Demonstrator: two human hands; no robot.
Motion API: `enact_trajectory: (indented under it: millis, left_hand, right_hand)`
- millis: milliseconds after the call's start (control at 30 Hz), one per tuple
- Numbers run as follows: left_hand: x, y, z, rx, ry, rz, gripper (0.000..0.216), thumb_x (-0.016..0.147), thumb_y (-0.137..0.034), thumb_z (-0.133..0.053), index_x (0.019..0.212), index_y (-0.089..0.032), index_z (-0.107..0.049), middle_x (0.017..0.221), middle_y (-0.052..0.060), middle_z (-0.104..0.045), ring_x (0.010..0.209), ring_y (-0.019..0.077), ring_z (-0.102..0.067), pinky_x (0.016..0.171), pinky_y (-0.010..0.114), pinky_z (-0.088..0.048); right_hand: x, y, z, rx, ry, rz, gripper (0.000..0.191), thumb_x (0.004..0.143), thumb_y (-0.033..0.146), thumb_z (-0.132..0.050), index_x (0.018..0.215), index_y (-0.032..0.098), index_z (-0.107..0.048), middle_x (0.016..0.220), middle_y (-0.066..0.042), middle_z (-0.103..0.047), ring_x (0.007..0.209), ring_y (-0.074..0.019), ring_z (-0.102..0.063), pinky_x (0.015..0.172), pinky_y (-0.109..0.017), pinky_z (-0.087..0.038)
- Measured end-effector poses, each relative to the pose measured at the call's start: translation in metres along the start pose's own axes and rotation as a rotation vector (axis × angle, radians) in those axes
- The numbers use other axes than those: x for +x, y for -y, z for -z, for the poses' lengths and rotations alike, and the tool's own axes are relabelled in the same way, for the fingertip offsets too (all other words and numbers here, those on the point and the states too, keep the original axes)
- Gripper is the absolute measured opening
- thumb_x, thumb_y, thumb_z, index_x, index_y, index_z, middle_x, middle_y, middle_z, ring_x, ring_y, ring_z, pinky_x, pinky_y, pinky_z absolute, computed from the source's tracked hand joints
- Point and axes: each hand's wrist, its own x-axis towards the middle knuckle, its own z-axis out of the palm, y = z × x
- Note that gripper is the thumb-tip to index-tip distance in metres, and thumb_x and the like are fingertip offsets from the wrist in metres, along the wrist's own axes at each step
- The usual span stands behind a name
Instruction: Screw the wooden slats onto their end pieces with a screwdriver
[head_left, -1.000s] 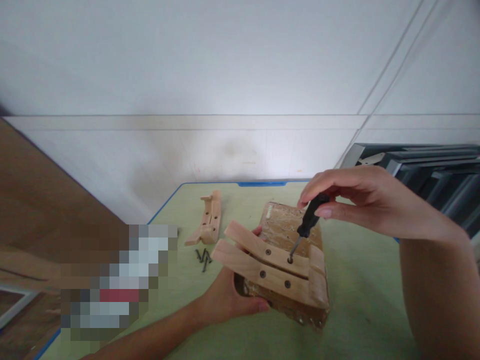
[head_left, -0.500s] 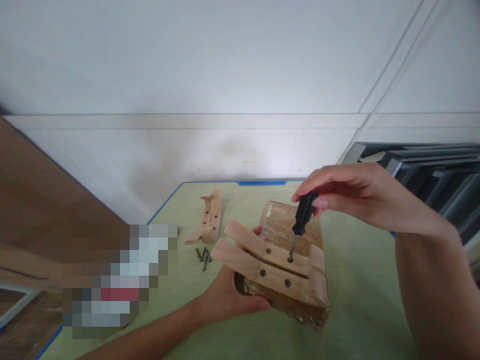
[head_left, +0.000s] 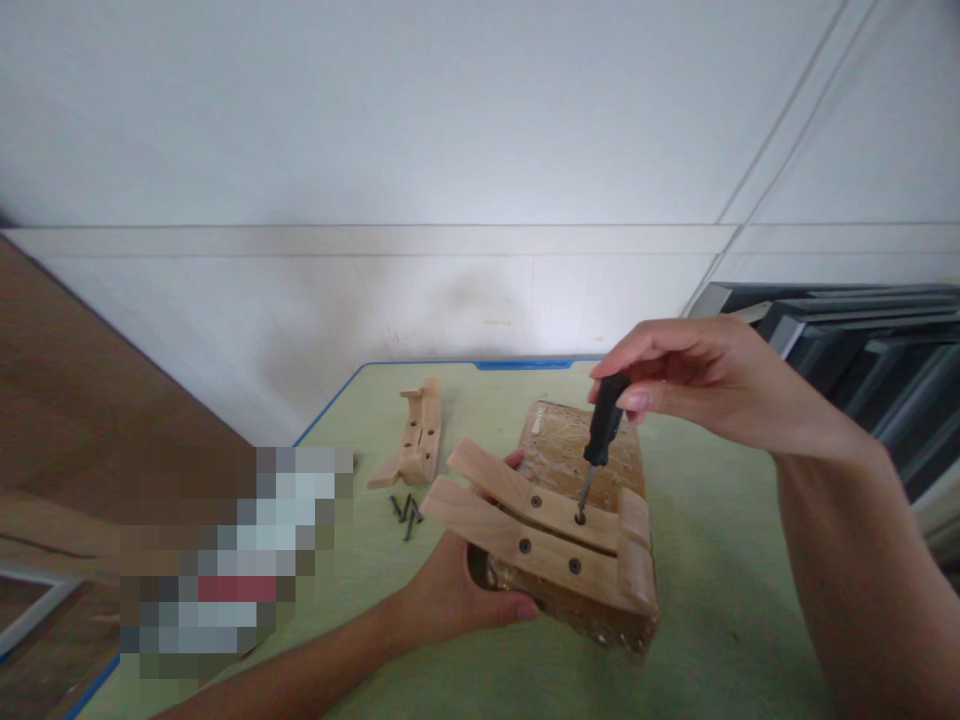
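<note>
A screw-turning step seems in hand: the right hand pinches the black screwdriver, its tip in 1 hole of the wooden bracket, which lies on a wrapped block while the left hand clasps its left end. The next turn likely calls for downward pressure, an aligned shaft and a firm left hold; how deep the screw sits I can't tell.
</note>
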Motion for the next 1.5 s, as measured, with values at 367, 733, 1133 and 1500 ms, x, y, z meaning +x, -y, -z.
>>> enact_trajectory:
  millis: [367,733,1133,1500]
  left_hand:
    - [0.001,0.003,0.002,0.013,0.017,-0.004,0.092,0.054,-0.037,-0.079,0.133,-0.028,-0.032,0.15,0.005,-0.012,0.133,0.0374,-0.025,0.105,0.047,-0.032]
    - [0.0,0.003,0.003,-0.013,0.016,-0.008,0.096,0.053,-0.033,-0.08,0.135,-0.027,-0.029,0.144,0.007,-0.029,0.131,0.0343,-0.029,0.107,0.048,-0.027]
    - [-0.001,0.007,0.005,0.045,0.027,0.036,0.1,0.055,-0.036,-0.078,0.138,-0.025,-0.022,0.134,0.01,-0.042,0.125,0.0342,-0.039,0.104,0.048,-0.031]
    - [0.002,0.0,0.0,0.06,0.003,-0.002,0.101,0.054,-0.044,-0.077,0.137,-0.026,-0.024,0.144,0.009,-0.028,0.13,0.0373,-0.029,0.104,0.049,-0.032]
  right_hand:
    - [0.001,0.0,-0.004,0.008,-0.013,0.062,0.013,0.071,0.011,-0.066,0.077,0.015,-0.055,0.071,0.002,-0.06,0.064,-0.008,-0.058,0.057,-0.018,-0.046]
    - [0.0,0.006,-0.01,-0.001,-0.027,0.082,0.021,0.069,0.012,-0.067,0.079,0.018,-0.05,0.069,0.004,-0.05,0.059,-0.0075,-0.051,0.052,-0.02,-0.043]
    - [0.001,0.013,-0.011,-0.184,0.113,0.26,0.013,0.082,0.021,-0.057,0.092,0.013,-0.061,0.084,-0.004,-0.061,0.077,-0.0108,-0.056,0.064,-0.023,-0.043]
    - [0.005,0.001,-0.011,-0.232,0.145,0.037,0.015,0.088,0.029,-0.048,0.088,0.014,-0.049,0.073,-0.001,-0.058,0.061,-0.0074,-0.051,0.052,-0.018,-0.04]
